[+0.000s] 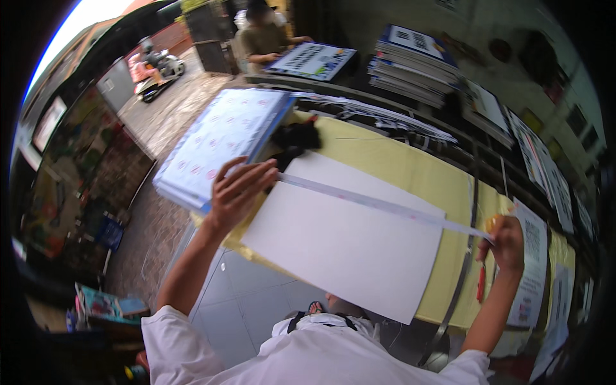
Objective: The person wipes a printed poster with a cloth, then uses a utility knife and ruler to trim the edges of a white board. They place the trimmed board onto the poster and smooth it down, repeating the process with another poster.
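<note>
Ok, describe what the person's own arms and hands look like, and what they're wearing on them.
Both forearms are bare. The left hand and the right hand wear no gloves, and no watch, ring or bracelet shows. White short sleeves of a loose white shirt cover the upper arms, ending above the elbows. A dark strap lies across the shirt near the collar.

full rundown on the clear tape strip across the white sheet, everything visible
The tape strip is a thin, translucent band, pulled straight and taut across the upper part of the white sheet, running from upper left to lower right. The left hand presses its left end down at the sheet's top corner; the right hand holds the other end past the sheet's right edge, over the yellow table. Whether it already sticks to the sheet cannot be told.
</note>
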A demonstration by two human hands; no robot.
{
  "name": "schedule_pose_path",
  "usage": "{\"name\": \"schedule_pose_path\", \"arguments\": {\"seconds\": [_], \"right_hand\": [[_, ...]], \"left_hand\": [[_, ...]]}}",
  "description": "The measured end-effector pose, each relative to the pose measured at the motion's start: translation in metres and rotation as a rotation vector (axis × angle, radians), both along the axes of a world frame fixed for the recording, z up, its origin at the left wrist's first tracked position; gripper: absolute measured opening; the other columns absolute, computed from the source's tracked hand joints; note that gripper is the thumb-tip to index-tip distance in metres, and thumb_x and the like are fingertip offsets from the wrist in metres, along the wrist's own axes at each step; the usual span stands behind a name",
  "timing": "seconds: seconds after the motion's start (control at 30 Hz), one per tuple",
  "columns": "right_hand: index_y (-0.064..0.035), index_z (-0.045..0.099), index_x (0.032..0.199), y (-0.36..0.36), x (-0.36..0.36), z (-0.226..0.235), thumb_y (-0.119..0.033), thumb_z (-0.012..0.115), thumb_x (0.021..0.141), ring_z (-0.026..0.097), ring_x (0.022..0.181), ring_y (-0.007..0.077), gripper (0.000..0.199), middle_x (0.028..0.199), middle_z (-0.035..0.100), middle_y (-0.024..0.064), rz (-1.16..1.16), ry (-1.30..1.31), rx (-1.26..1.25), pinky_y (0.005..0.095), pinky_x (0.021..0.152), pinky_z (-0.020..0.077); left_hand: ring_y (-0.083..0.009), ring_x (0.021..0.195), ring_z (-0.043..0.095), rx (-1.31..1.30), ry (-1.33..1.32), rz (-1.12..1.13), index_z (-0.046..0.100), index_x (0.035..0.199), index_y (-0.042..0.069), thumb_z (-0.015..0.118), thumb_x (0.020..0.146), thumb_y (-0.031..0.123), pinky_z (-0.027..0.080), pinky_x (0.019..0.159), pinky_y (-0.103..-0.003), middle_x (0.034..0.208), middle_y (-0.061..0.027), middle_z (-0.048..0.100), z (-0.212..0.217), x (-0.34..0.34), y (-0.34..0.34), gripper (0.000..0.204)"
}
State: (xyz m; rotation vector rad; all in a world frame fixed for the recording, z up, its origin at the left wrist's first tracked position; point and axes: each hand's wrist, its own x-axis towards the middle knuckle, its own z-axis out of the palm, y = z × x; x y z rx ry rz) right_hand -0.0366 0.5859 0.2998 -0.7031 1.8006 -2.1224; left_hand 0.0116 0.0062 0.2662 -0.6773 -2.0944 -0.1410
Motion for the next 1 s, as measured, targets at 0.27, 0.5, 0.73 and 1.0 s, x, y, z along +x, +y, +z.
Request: {"name": "schedule_pose_path", "arguments": {"seconds": [0.27,0.5,0.73,1.0], "right_hand": [[-0.0006,0.064,0.107,-0.009,-0.161,-0.022,-0.021,0.071,0.099,0.076,0.073,0.0201,0.023,0.094,0.076,0.0136,-0.376,-0.186,0.512,0.0282,0.064,0.0595],[-0.0012,0.068,0.109,0.013,-0.375,-0.106,-0.021,0.071,0.099,0.075,0.080,0.0167,0.023,0.096,0.076,0.0087,-0.472,-0.261,0.702,0.0274,0.064,0.0592],[-0.0006,0.073,0.093,-0.031,-0.393,-0.074,-0.022,0.079,0.091,0.065,0.072,0.0127,0.023,0.083,0.071,0.0077,-0.218,0.229,1.129,0.0279,0.066,0.0527],[0.0002,0.072,0.093,-0.050,-0.371,-0.027,-0.020,0.076,0.094,0.064,0.078,0.0089,0.021,0.083,0.071,0.0034,-0.197,0.375,0.903,0.0253,0.072,0.0515]], "left_hand": [[-0.0200,0.112,0.072,-0.133,0.009,-0.050,0.076,0.118,0.012,0.072,0.080,-0.005,0.051,0.104,-0.042,0.125,-0.0050,0.075,-0.026,-0.208,0.011,0.042],[-0.0207,0.102,0.073,-0.004,-0.168,-0.046,0.079,0.100,0.012,0.071,0.084,0.001,0.053,0.099,-0.039,0.117,-0.0033,0.077,-0.102,-0.410,0.068,0.021],[-0.0317,0.129,0.060,0.493,-0.677,-0.262,0.059,0.142,0.004,0.084,0.085,0.028,0.043,0.113,-0.044,0.136,-0.0169,0.066,-0.143,-0.414,0.211,0.066],[-0.0181,0.091,0.072,0.637,-1.375,-0.669,0.069,0.114,-0.001,0.073,0.098,0.041,0.054,0.088,-0.035,0.095,-0.0099,0.076,-0.107,-0.399,0.270,0.046]]}}
